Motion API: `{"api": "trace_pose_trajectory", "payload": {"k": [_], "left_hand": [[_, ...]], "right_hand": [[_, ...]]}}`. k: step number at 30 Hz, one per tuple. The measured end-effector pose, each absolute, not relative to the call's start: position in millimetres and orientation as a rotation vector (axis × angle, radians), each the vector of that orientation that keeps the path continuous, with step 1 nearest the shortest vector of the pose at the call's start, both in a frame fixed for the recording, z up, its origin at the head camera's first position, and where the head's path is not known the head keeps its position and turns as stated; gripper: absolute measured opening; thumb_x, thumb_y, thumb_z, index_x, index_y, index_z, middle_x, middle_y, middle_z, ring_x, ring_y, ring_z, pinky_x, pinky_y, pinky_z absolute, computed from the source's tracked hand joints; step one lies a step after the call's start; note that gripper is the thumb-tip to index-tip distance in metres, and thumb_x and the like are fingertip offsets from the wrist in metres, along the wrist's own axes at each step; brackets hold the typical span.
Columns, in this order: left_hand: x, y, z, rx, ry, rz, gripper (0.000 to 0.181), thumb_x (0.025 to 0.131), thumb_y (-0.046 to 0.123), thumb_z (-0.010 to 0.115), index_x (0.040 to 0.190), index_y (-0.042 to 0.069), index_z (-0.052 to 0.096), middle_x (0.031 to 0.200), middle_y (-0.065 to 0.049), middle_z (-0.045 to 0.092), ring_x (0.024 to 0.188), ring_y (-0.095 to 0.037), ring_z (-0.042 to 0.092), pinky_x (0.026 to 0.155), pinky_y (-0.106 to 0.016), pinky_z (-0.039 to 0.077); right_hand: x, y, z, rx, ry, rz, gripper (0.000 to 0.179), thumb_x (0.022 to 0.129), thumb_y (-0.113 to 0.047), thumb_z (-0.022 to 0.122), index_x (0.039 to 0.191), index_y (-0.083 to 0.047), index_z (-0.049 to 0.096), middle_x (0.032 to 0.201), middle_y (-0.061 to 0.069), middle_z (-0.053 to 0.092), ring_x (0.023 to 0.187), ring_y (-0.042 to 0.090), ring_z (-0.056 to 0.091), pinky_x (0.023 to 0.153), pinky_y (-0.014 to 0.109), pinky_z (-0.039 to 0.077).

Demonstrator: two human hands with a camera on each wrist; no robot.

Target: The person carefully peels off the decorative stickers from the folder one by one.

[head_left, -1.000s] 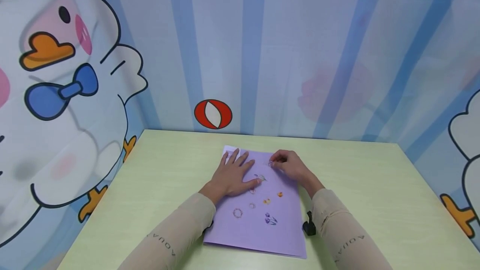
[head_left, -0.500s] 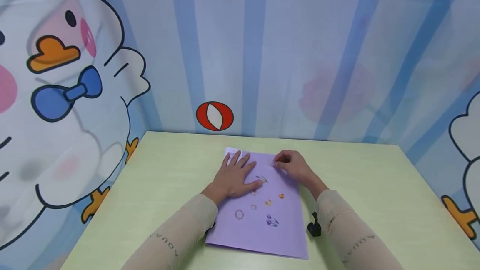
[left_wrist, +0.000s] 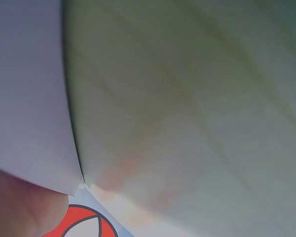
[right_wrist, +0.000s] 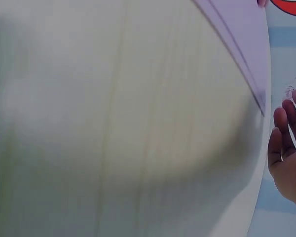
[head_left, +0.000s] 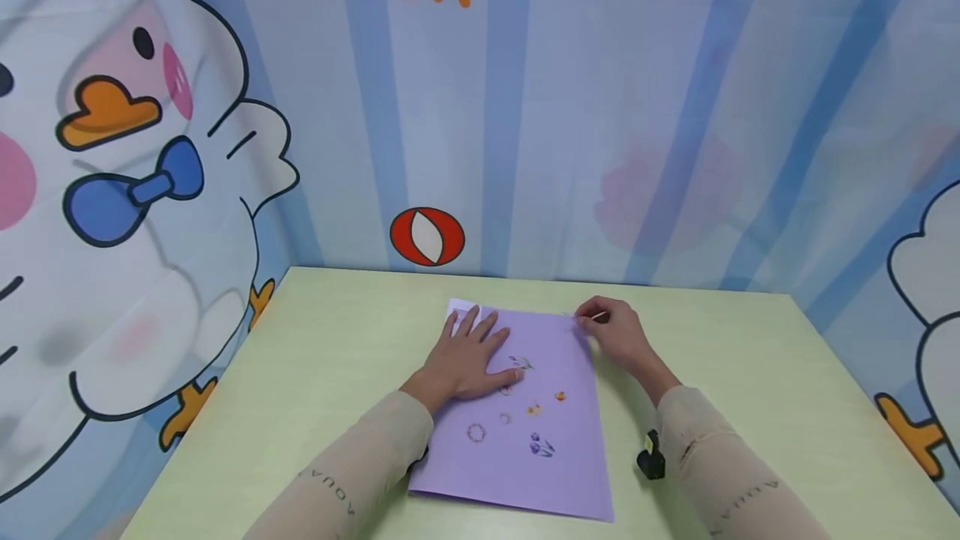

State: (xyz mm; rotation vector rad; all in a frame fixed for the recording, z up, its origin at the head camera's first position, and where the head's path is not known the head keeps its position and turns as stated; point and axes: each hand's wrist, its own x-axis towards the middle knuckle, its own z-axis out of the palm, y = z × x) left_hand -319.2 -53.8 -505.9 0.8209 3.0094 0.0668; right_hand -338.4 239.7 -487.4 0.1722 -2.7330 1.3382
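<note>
A purple paper folder (head_left: pixel 510 477) lies on the table with small stickers on its face: a purple flower sprig (head_left: pixel 541 445), a wreath ring (head_left: pixel 476 433) and little orange pieces (head_left: pixel 560 397). My left hand (head_left: pixel 463 361) rests flat on its upper left part, fingers spread, thumb beside another flower sprig (head_left: pixel 521 362). At the folder's top right corner, my right hand (head_left: pixel 617 332) pinches a small clear sticker (right_wrist: pixel 289 93) with fine dark lines between thumb and index finger. The left wrist view shows the folder's edge (left_wrist: pixel 29 98) and part of a finger (left_wrist: pixel 27 212).
The pale green table (head_left: pixel 720 357) extends on both sides of the folder. Behind it hangs a striped blue backdrop (head_left: pixel 555 123) with a printed duck and a red ball (head_left: pixel 427 237). A black wrist device (head_left: pixel 651 458) sits by the right sleeve.
My right hand has moved right, from over the folder's upper part to its top right corner, with the sticker still pinched. The left hand stays in place on the folder.
</note>
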Motion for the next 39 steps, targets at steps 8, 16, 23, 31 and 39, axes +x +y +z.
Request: {"api": "trace_pose_trajectory", "payload": {"k": [8,16,23,31,39], "left_hand": [[-320,-56,-507,0.837,3.008,0.056,0.091,0.096,0.084,0.032,0.169,0.027,0.033,0.177,-0.004,0.021,0.163,-0.036,0.009,0.129,-0.06,0.004],[-321,-56,-506,0.844,3.005,0.024,0.091,0.096,0.083,0.034,0.169,0.028,0.032,0.177,-0.005,0.021,0.163,-0.036,0.009,0.13,-0.06,0.004],[-320,-55,-507,0.849,3.005,0.057,0.091,0.096,0.083,0.035,0.168,0.027,0.033,0.176,-0.005,0.022,0.163,-0.036,0.01,0.129,-0.06,0.004],[-320,-56,-506,0.849,3.007,0.079,0.089,0.097,0.08,0.038,0.168,0.026,0.035,0.176,-0.006,0.024,0.163,-0.037,0.01,0.129,-0.061,0.005],[-320,-55,-506,0.84,3.008,0.082,0.09,0.097,0.081,0.037,0.168,0.027,0.034,0.176,-0.005,0.022,0.163,-0.036,0.009,0.129,-0.06,0.004]], "right_hand": [[-335,270,-494,0.117,-2.774,1.253,0.012,0.104,-0.011,0.067,0.109,-0.004,0.075,0.102,0.012,0.071,0.09,0.026,0.064,0.073,0.033,0.051],[-335,279,-493,0.145,-2.81,1.156,0.012,0.103,-0.01,0.065,0.108,-0.004,0.075,0.095,0.01,0.069,0.084,0.025,0.063,0.07,0.035,0.052],[-336,286,-497,0.11,-2.818,1.058,0.013,0.101,-0.009,0.066,0.107,-0.002,0.077,0.102,0.013,0.075,0.094,0.029,0.068,0.083,0.041,0.053],[-333,293,-497,0.076,-2.861,1.086,0.017,0.103,-0.013,0.068,0.11,-0.003,0.08,0.107,0.015,0.075,0.096,0.029,0.067,0.077,0.036,0.051],[-333,297,-495,0.012,-2.852,1.175,0.017,0.103,-0.015,0.069,0.11,-0.002,0.078,0.107,0.015,0.074,0.096,0.028,0.065,0.076,0.034,0.05]]}}
